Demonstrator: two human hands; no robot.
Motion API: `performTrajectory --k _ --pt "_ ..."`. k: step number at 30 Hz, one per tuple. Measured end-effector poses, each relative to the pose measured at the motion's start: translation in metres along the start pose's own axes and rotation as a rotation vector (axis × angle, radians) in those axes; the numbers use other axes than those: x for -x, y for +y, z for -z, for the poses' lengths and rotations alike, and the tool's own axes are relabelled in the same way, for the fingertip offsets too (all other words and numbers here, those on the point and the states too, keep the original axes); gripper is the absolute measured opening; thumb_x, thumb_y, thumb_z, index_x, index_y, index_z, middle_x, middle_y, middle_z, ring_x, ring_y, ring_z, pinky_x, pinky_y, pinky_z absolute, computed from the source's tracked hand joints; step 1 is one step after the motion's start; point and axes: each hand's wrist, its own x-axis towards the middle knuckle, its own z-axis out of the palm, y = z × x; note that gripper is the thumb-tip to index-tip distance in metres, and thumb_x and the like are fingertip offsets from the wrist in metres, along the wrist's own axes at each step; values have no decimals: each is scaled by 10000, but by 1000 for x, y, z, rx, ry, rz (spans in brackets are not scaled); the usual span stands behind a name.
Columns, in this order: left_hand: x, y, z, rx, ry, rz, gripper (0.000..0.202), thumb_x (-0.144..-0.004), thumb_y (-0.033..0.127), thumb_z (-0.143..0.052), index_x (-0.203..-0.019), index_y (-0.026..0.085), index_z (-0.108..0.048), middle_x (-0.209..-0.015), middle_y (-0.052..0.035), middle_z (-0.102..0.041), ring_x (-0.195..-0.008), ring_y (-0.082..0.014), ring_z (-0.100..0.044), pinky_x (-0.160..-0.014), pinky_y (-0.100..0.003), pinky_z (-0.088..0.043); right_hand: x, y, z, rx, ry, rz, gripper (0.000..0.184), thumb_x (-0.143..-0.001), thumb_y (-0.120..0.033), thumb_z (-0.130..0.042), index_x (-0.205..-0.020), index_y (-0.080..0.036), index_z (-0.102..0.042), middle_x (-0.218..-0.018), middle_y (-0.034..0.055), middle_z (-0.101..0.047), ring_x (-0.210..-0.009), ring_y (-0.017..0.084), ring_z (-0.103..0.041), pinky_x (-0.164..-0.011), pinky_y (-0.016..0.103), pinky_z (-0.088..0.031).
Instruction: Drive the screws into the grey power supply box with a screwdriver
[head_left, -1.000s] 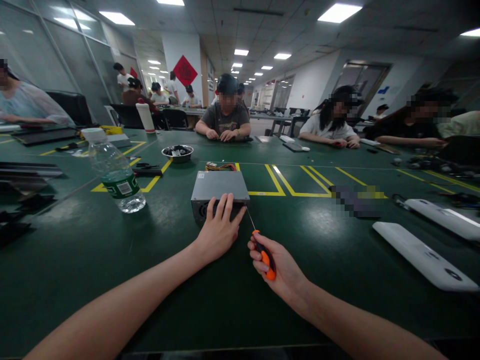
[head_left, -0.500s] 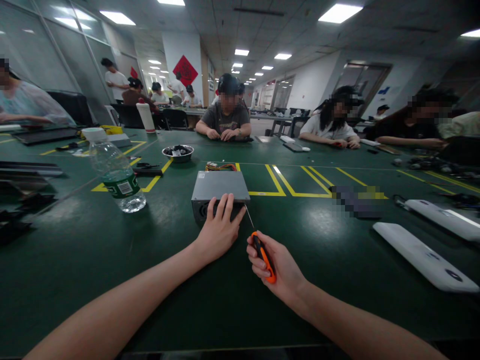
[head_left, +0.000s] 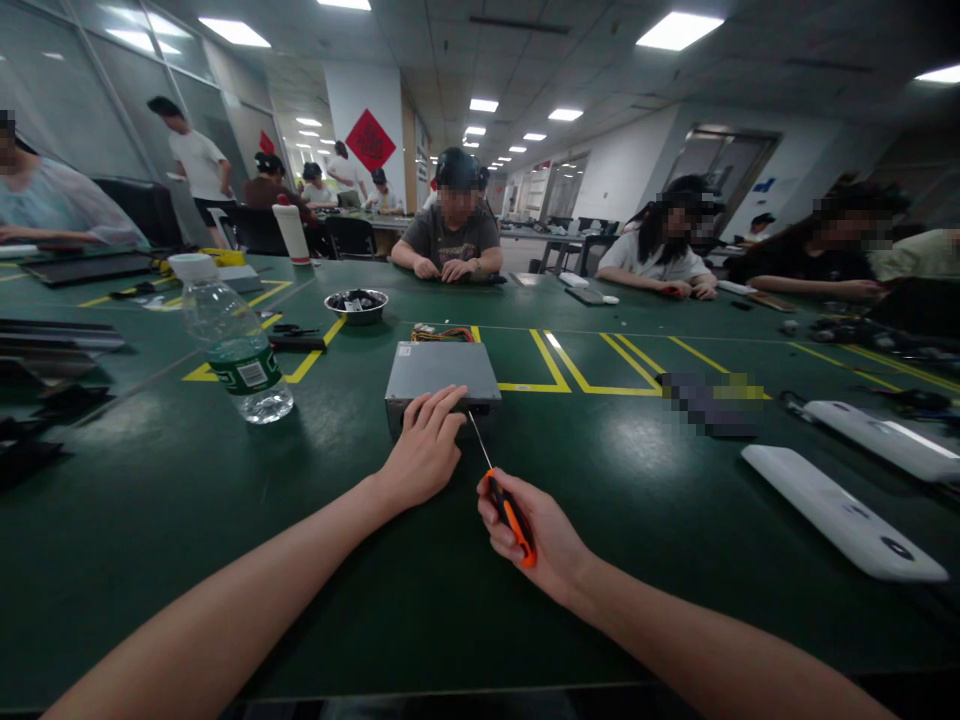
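A grey metal computer power supply (head_left: pixel 441 368) lies on the green table, its dark front side facing me and partly hidden by my fingers. My left hand (head_left: pixel 424 445) rests against that front side with its fingers stretched out. In my right hand (head_left: pixel 536 525) is a screwdriver (head_left: pixel 514 520) with an orange and black handle, the fingers wrapped round it. Its thin shaft points up and left to the front of the power supply, close to my left fingertips. Whether the tip touches a screw I cannot tell. Coloured cables (head_left: pixel 444 333) lie behind the power supply.
A clear water bottle (head_left: pixel 244 370) stands to the left, with a metal bowl of small dark parts (head_left: pixel 357 306) farther back. White devices (head_left: pixel 844 515) lie at the right. Yellow tape (head_left: pixel 540 388) marks the table. Several people sit around it, one (head_left: pixel 450 235) directly opposite.
The screwdriver tip has moved left from the power supply's right corner, my right hand with it. My left hand has shifted slightly left and down, its fingers closer together.
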Motion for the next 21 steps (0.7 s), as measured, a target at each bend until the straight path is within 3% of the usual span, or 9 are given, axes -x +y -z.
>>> performTrajectory --k 7,21 --pt "-2 -6 -2 37 93 85 401 -812 157 -399 -1212 132 -394 -1328 -135 -425 -1274 -226 -318 -1042 -451 -175 -3 2 0 -1 -1 -24 220 -813 -337 -507 -751 -129 -544 -557 -25 -488 -375 18 -358 -349 136 -205" --pt "-3 -5 -3 38 85 99 395 -819 177 -394 -1212 139 -397 -1307 -125 -445 -1246 -231 -348 -1030 -440 -187 -7 1 -5 -20 22 -15 216 -813 -327 -512 -743 -125 -548 -558 -20 -490 -380 19 -363 -346 129 -215"
